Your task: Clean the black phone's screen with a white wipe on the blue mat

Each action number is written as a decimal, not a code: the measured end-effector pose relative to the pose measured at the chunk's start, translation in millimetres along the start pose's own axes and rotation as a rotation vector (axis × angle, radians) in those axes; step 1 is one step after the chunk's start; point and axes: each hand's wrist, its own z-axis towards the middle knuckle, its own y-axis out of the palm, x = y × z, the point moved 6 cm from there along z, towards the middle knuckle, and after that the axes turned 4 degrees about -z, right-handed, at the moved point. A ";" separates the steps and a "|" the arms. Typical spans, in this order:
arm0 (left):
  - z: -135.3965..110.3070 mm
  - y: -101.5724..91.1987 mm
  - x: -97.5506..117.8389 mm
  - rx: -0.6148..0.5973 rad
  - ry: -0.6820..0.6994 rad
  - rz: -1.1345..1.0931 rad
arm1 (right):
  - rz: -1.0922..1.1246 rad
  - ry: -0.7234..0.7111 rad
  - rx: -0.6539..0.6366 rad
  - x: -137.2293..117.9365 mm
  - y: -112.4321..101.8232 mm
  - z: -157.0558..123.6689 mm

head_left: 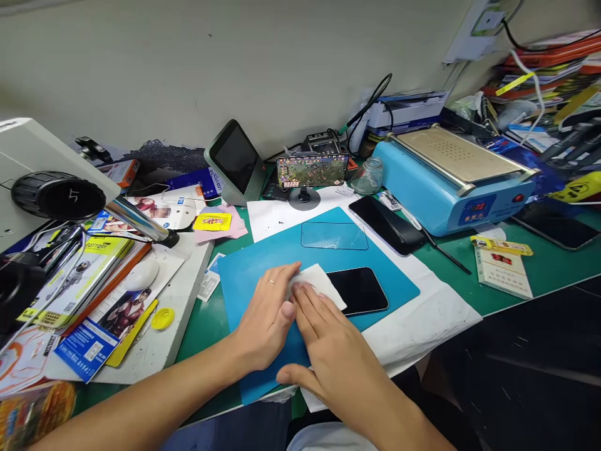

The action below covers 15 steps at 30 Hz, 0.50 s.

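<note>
- The white wipe (325, 279) is being pressed onto the phone (364, 290) by the right hand (331, 335), whose fingers are being held straight, flat and uncurled.
- The left hand (267, 313) is being held beside the wipe's left edge, fingers extended; whether anything is being gripped by it cannot be told.
- The phone is being supported by the blue mat (253, 266), its left part being covered.
- Beyond it, a dark-edged clear panel (334, 236) is being borne by the same mat.

A glass jar (369, 176) stands between a propped phone (312, 171) and a blue plate-topped machine (420, 188).
</note>
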 end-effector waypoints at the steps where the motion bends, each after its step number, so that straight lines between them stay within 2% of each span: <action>1: -0.1 -0.1 0.5 0.001 0.004 -0.002 | 0.026 0.010 -0.004 -0.4 0.2 4.7; 5: -0.8 -0.4 1.5 0.005 0.013 -0.006 | 0.068 0.032 -0.030 16.1 -0.6 7.2; 11: -1.3 0.2 -0.6 -0.016 -0.016 0.027 | -0.127 0.206 0.032 83.0 -14.2 -33.8; 13: -0.9 0.3 -0.9 -0.020 -0.024 0.039 | -0.189 0.199 0.039 88.9 -16.6 -47.8; 15: -0.4 0.4 -0.4 -0.020 -0.021 0.043 | -0.246 0.168 0.061 81.7 -16.6 -57.0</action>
